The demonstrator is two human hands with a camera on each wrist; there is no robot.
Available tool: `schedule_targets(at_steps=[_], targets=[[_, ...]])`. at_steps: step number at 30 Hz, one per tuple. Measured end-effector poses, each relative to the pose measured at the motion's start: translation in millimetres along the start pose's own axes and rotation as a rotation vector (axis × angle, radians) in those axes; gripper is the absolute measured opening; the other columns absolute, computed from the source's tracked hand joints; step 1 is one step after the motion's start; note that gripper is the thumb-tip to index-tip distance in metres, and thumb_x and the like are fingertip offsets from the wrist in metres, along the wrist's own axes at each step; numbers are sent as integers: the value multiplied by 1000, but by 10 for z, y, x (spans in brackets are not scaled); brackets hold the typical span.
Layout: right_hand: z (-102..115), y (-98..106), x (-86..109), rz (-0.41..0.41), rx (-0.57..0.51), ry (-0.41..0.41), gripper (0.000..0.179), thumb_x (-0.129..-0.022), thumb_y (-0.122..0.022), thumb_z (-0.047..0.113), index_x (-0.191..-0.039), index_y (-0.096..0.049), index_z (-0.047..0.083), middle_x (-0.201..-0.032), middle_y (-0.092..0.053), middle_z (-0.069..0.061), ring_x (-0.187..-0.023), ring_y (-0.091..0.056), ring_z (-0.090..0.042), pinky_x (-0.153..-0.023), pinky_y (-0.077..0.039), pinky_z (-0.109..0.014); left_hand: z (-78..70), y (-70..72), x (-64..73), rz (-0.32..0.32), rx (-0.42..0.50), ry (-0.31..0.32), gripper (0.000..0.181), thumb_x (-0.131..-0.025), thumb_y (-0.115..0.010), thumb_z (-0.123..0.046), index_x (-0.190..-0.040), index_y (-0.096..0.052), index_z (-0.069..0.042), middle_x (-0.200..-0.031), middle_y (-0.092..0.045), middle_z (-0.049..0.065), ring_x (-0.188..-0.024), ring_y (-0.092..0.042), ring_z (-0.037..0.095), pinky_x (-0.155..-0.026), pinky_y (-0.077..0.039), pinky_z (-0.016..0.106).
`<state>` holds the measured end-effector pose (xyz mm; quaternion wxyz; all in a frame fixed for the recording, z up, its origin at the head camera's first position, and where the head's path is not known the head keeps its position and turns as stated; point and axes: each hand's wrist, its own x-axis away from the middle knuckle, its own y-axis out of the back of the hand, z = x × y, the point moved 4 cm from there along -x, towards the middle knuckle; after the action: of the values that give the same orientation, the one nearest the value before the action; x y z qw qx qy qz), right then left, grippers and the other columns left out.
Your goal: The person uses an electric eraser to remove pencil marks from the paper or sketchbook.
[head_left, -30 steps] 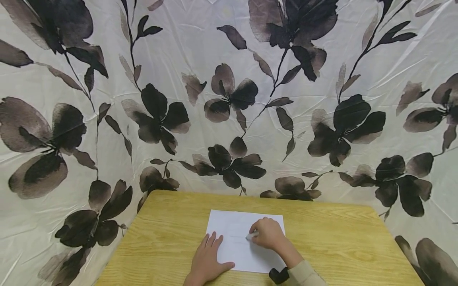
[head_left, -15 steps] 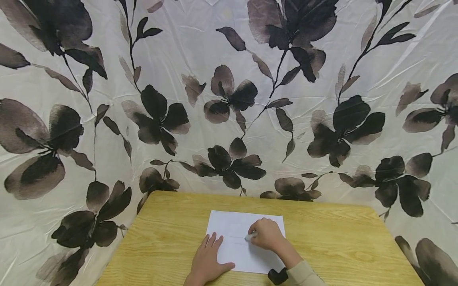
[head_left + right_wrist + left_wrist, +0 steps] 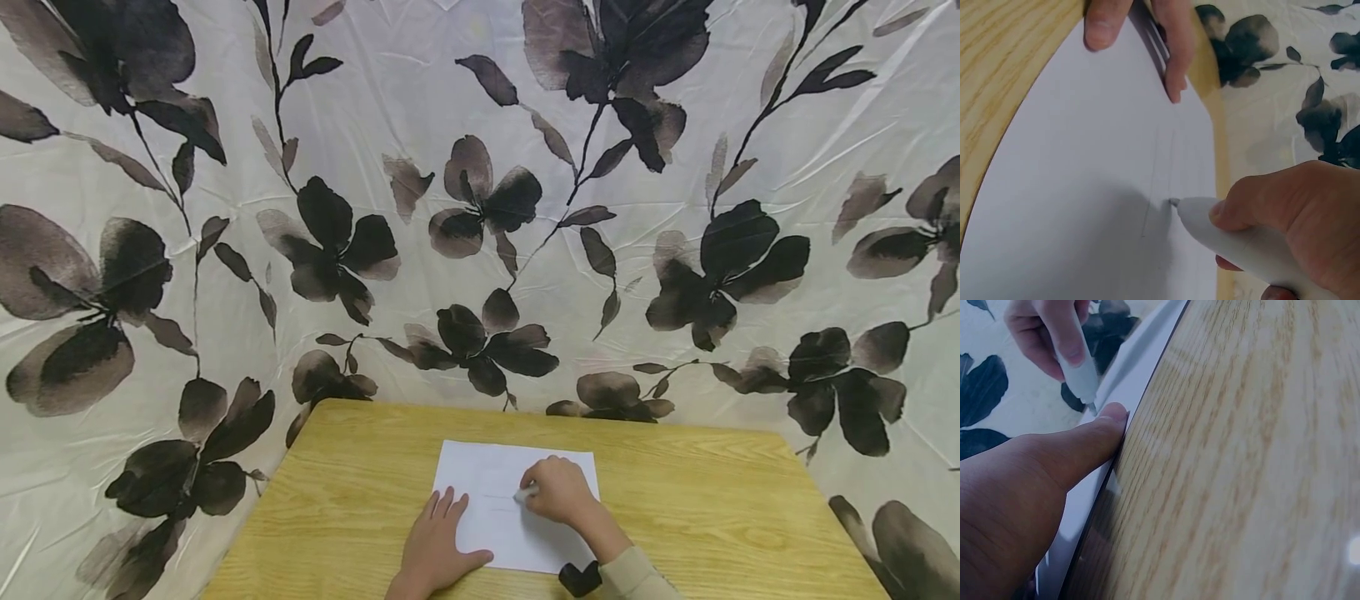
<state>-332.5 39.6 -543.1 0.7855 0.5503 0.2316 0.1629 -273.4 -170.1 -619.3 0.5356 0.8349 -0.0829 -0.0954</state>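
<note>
A white sheet of paper (image 3: 487, 467) lies on the wooden table, with thin faint lines (image 3: 1152, 187) across its middle. My left hand (image 3: 438, 537) rests on the sheet's left side, fingers spread and thumb (image 3: 1107, 422) near the front edge. My right hand (image 3: 562, 493) pinches a thick white correction pen (image 3: 1200, 219) between thumb and fingers. The pen slants, its narrow grey tip right at the end of one of the lines. In the left wrist view the pen (image 3: 1079, 372) shows beyond the thumb.
The yellowish wood-grain table (image 3: 697, 500) extends on both sides of the sheet. A black strap-like piece (image 3: 580, 578) sits at the right wrist, by the sheet's front right corner. Behind the table hangs a white cloth (image 3: 420, 275) with dark flowers.
My right hand and the pen have shifted very slightly left over the paper. The left hand and the sheet stay where they were.
</note>
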Motion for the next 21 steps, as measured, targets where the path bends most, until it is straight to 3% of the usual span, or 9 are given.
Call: schedule_targets(at_steps=[21], targets=[[2, -53, -28, 20, -8, -19, 15, -70, -78, 16, -84, -79, 21, -78, -70, 10, -60, -50, -4, -49, -42, -23, 14, -4, 3, 12, 9, 15, 103, -69, -63, -79, -141, -50, -7, -148, -38, 23, -138, -28, 45, -108, -29, 61]])
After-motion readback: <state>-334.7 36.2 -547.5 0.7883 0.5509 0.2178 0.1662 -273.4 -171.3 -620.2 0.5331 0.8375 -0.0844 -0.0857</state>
